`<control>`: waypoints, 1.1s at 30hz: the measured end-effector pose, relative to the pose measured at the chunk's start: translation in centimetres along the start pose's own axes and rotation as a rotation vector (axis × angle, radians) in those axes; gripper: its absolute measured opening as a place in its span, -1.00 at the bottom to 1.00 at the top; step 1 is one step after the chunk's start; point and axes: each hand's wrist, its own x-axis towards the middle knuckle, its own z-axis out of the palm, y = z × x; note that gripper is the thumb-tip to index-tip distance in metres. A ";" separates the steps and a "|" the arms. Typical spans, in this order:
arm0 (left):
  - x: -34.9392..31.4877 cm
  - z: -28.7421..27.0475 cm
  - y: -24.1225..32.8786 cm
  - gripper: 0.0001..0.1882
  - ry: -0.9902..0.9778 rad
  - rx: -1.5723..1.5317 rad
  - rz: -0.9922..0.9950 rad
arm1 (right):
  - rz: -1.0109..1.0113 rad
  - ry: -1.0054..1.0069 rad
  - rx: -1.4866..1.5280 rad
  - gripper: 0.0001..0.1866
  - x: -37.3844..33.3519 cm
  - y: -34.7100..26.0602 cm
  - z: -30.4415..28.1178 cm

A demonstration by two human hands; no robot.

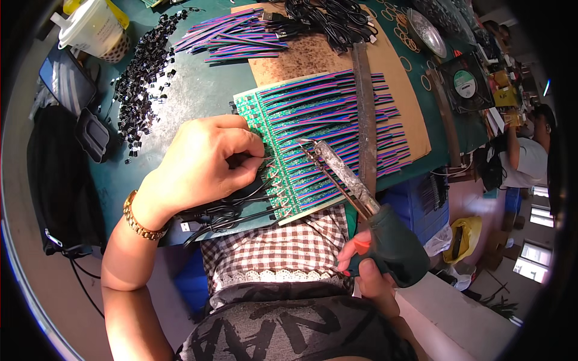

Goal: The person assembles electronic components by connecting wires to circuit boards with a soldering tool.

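Note:
My left hand [205,162] is at the left edge of a green circuit board panel [259,111]. Its thumb and fingers are pinched together, and what they hold is hidden. Black cables [241,212] come from the lower part of that edge, and one shows a USB plug. In my right hand [373,280] is a soldering gun [394,243] with a dark green handle and red trigger; its tip hangs over the middle of the panel. Rows of striped, multicoloured ribbon wires [313,123] stretch rightward across the panel. A flat metal bar [363,96] lies over them.
A heap of small black parts [141,84] covers the table's left side. Loose ribbon wires [232,36] and bundled black cables [331,21] lie at the back. A lidded cup [96,30] stands back left; a black fan [466,81] is at right. Another person [524,156] sits far right.

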 end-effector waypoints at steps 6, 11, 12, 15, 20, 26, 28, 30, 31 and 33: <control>-0.1 0.1 0.1 -0.88 -0.001 0.009 -0.025 | 0.038 0.073 0.037 -0.47 0.3 -0.3 0.6; -0.1 0.1 -0.1 -0.88 -0.006 0.009 -0.016 | -0.003 0.073 -0.018 -0.47 0.8 0.1 0.2; -0.1 0.0 0.0 -0.88 -0.007 0.016 -0.016 | -0.003 0.073 -0.016 -0.47 0.7 0.2 0.3; 0.0 0.0 0.1 -0.88 -0.009 0.022 -0.011 | -0.020 0.131 -0.023 -0.48 0.7 0.3 0.3; -0.1 -0.1 0.0 -0.89 -0.007 0.014 -0.013 | -0.154 0.136 0.030 -0.61 0.7 1.1 0.0; 0.0 0.1 0.1 -0.89 -0.005 0.018 -0.017 | -0.098 0.176 -0.035 -0.48 0.9 0.6 0.5; 0.0 0.1 0.2 -0.88 0.002 0.010 -0.025 | -0.090 0.168 -0.044 -0.48 0.9 0.6 0.4; -0.1 0.1 0.2 -0.88 0.007 0.012 -0.022 | -0.083 0.158 -0.052 -0.47 0.8 0.7 0.4; -0.1 0.1 0.2 -0.87 0.009 0.012 -0.015 | -0.075 0.149 -0.049 -0.48 0.7 0.9 0.3; 0.0 0.0 0.2 -0.86 0.000 0.020 -0.005 | -0.068 0.142 -0.046 -0.48 0.6 0.9 0.3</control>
